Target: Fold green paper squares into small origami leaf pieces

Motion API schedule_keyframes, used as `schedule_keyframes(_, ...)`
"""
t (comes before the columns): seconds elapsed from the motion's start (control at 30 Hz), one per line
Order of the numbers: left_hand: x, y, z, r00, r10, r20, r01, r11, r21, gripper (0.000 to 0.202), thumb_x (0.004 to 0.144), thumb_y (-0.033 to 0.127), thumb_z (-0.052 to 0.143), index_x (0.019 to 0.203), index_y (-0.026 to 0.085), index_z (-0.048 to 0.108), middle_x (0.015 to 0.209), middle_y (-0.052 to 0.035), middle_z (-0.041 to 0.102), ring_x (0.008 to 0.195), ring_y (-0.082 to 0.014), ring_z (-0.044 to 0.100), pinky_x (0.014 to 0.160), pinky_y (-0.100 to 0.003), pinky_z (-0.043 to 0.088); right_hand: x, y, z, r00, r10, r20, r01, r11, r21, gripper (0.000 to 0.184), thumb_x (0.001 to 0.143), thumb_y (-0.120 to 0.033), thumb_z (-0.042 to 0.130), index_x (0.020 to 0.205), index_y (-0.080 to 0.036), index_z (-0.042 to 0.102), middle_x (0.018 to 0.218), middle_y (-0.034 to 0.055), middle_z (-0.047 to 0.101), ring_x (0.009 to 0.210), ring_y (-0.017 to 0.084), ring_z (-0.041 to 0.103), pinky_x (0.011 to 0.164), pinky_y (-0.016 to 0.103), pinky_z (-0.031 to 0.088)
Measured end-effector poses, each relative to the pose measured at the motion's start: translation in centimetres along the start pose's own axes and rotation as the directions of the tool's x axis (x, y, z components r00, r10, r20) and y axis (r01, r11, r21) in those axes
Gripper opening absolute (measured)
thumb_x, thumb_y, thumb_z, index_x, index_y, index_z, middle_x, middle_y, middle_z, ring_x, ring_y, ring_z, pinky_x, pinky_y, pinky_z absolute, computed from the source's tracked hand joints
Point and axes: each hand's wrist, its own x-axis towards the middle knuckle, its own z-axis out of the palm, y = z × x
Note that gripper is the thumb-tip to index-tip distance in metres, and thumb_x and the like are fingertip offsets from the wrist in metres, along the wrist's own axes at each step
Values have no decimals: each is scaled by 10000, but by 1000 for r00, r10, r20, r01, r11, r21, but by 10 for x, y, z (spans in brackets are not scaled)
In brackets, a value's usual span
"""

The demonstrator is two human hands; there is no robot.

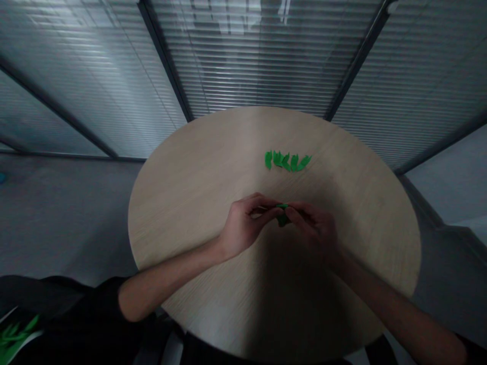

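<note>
Above the middle of the round table, my left hand (pixel 247 223) and my right hand (pixel 315 225) meet at the fingertips. Between them they pinch a small, limp green piece (pixel 282 219), its upper edge drawn between both sets of fingers and the rest hanging below. Its exact kind is too small to make out. Farther back on the tabletop lies a short row of several similar flat green pieces (pixel 285 160), with narrow, pointed ends. My fingers partly hide the held piece.
The round wooden table (pixel 182 187) fills the centre, with glass partitions and blinds (pixel 258 71) behind its far edge. At lower left, more green pieces (pixel 17 334) lie within a white-edged holder by my lap. Grey floor (pixel 95 203) surrounds the table.
</note>
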Motion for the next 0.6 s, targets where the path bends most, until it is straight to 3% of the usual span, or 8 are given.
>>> schedule_keyframes(0.23,1,2,1,989,-147,8,147,983,-113,182,911,305,788,951,129,813,889,-91,807,771,-183,763,677,-271,622,0,0,1,1000,-11,-22,11,1000,-4,210,940,-412,728,897,-213,779,782,30,788,690,176,753,613,269,624)
schedule_keyframes(0.43,1,4,3,990,-143,8,143,983,-117,208,909,332,789,910,124,805,866,-98,805,758,-189,760,682,-291,630,0,2,1,1000,8,7,-8,999,-37,263,962,-459,693,944,-206,764,799,45,781,692,179,749,617,273,619)
schedule_keyframes(0.6,-1,6,4,991,-132,32,135,984,-117,209,908,332,789,906,123,796,876,-96,800,773,-182,756,690,-279,626,1,-1,2,1000,-23,-17,21,996,-83,291,962,-466,680,836,-205,705,686,5,676,593,135,635,526,227,519)
